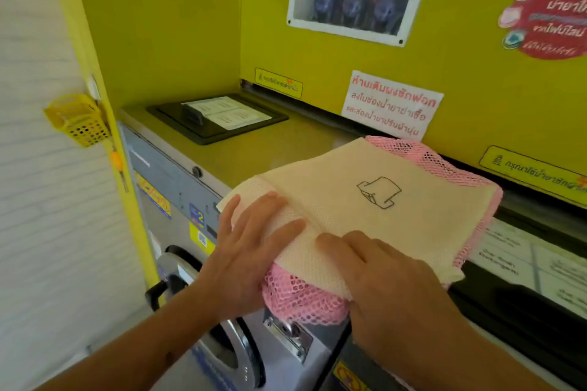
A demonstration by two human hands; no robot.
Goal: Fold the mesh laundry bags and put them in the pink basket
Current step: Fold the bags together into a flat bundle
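A cream mesh laundry bag (390, 209) with a small black line drawing lies folded on top of a pink mesh laundry bag (305, 301), both on the top of a washing machine (260, 149). Pink mesh shows under the cream bag at its far edge, its right edge and its near corner. My left hand (251, 251) lies flat on the cream bag's left end, fingers spread, thumb tucked at the stack's near edge. My right hand (381, 273) presses palm-down on the near edge of the cream bag. No pink basket is in view.
A black detergent lid (219, 117) with a white label sits at the back left of the machine top. A yellow wall with stickers rises behind. A small yellow plastic basket (79, 120) hangs on the left wall. The machine's round door (222, 336) is below my arms.
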